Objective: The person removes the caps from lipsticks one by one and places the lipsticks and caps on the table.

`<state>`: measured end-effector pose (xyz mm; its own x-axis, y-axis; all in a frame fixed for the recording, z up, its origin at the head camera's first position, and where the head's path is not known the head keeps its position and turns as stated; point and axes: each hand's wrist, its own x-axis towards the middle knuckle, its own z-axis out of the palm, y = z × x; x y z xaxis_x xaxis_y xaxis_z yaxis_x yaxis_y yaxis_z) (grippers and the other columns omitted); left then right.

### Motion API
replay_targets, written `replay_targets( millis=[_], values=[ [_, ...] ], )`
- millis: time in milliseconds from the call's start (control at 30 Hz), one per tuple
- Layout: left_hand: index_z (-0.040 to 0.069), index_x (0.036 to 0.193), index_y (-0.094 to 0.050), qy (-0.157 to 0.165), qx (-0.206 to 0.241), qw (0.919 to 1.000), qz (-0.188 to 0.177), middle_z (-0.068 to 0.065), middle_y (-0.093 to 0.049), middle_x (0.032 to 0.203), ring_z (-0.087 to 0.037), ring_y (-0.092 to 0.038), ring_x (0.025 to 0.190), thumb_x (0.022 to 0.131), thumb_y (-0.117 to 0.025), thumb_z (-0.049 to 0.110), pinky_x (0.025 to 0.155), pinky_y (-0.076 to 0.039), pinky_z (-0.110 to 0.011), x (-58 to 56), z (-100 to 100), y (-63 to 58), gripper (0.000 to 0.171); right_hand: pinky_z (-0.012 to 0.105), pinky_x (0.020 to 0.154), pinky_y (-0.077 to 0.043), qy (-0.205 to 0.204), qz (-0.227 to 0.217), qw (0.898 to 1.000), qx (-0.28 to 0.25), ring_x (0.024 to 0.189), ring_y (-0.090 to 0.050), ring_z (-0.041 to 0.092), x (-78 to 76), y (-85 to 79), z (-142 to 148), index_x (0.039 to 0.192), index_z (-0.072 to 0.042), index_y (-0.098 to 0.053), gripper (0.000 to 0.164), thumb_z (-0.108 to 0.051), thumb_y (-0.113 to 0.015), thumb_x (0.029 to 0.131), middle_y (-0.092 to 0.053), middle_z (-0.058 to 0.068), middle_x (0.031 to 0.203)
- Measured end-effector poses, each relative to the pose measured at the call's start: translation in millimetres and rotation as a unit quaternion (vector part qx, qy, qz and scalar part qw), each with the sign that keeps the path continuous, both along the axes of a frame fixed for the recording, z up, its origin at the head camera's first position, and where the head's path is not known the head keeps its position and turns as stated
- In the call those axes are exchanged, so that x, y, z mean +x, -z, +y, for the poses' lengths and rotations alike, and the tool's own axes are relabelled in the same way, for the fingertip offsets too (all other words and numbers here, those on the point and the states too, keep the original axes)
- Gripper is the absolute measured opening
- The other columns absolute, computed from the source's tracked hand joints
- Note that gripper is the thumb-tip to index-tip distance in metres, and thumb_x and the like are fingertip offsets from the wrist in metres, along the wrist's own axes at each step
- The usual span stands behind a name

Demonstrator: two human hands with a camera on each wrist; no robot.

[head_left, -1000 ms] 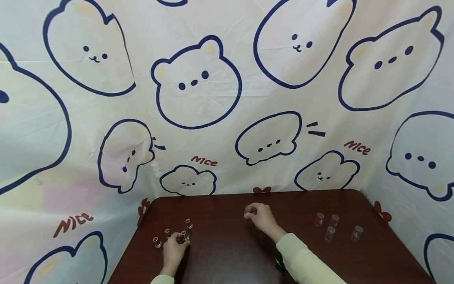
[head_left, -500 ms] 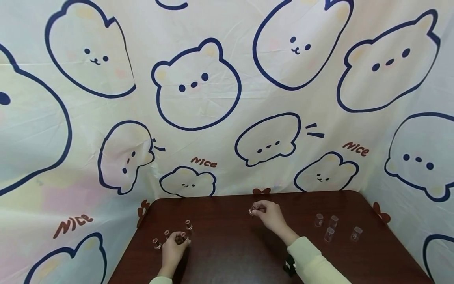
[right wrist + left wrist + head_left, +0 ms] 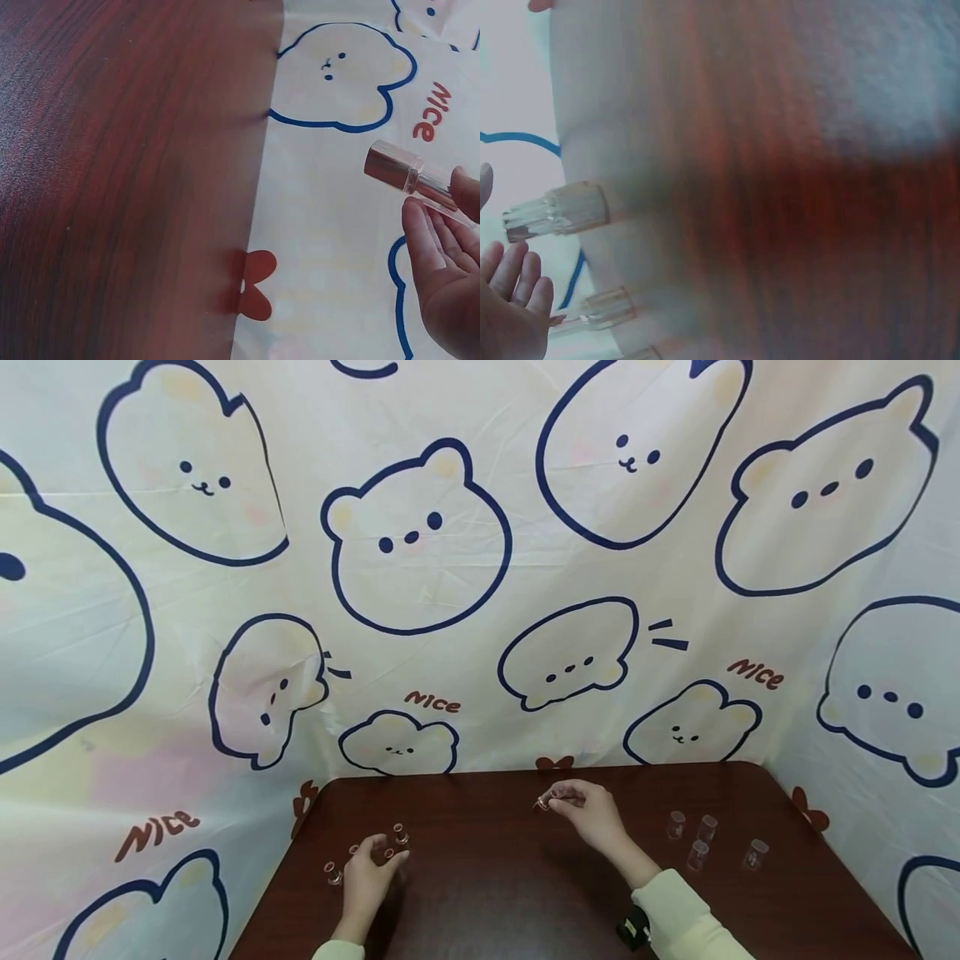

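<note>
In the head view my right hand [image 3: 592,818] is raised over the back of the table and pinches a small lipstick tube [image 3: 391,166] between thumb and fingers. The tube lies tilted, its rose-gold end pointing away from the hand in the right wrist view. My left hand [image 3: 366,885] is over the left side with thumb and fingers spread apart. Beside its fingertips [image 3: 514,274] a clear lipstick tube [image 3: 559,210] stands upright on the table. Another tube [image 3: 401,834] stands just behind, and one [image 3: 332,872] to the left. The hand partly hides others.
Several clear cylindrical caps [image 3: 697,855] stand on the right part of the dark wooden table [image 3: 480,893]. A cloth [image 3: 420,585] printed with bear faces hangs behind and beside the table. A black device [image 3: 633,928] shows at the right wrist.
My left thumb and fingers have spread away from the tube they held. My right hand has moved to the right with its lipstick tube, which has tilted further. The caps stay put.
</note>
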<state>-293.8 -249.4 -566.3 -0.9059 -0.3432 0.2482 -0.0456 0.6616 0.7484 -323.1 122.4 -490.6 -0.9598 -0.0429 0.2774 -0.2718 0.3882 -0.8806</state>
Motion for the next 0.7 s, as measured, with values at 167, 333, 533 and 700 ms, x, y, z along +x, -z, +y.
replay_targets(
  millis=[167,333,533,700],
  values=[
    [-0.001,0.120,-0.060,0.002,0.000,1.0000,0.008,-0.020,-0.064,0.115,-0.037,-0.061,0.103,0.079,-0.082,0.023,0.081,-0.048,-0.053,-3.4,5.6,-9.0,0.052,0.032,0.081,-0.053,-0.008,-0.011,0.999,-0.039,0.097,-0.067,0.022,4.8,-8.0,7.5,0.108,-0.006,-0.071,0.023,-0.015,-0.075,0.086,-0.070,0.005,0.102],
    [0.001,0.119,-0.062,0.001,0.004,0.9995,0.031,-0.017,-0.066,0.112,-0.033,-0.062,0.099,0.078,-0.083,0.023,0.079,-0.051,-0.049,-4.0,10.7,-17.9,0.051,0.029,0.086,-0.052,-0.022,-0.033,0.996,-0.078,0.106,-0.063,0.025,10.1,-11.8,14.8,0.116,-0.003,-0.068,0.031,-0.016,-0.073,0.088,-0.068,0.011,0.111],
    [0.002,0.119,-0.062,0.001,0.010,0.9985,0.055,-0.016,-0.066,0.112,-0.033,-0.061,0.104,0.077,-0.084,0.022,0.084,-0.049,-0.050,-3.3,19.1,-30.9,0.051,0.027,0.084,-0.052,-0.034,-0.051,0.992,-0.114,0.105,-0.064,0.024,15.1,-17.1,20.0,0.120,-0.001,-0.065,0.034,-0.012,-0.071,0.089,-0.067,0.012,0.113],
    [0.003,0.118,-0.064,0.010,0.016,0.9970,0.075,-0.015,-0.067,0.111,-0.033,-0.060,0.106,0.077,-0.084,0.021,0.090,-0.042,-0.052,-1.7,28.5,-43.4,0.049,0.026,0.082,-0.052,-0.041,-0.068,0.987,-0.138,0.101,-0.065,0.019,15.9,-21.3,22.6,0.125,0.000,-0.062,0.038,-0.012,-0.070,0.090,-0.067,0.012,0.113]
  ],
)
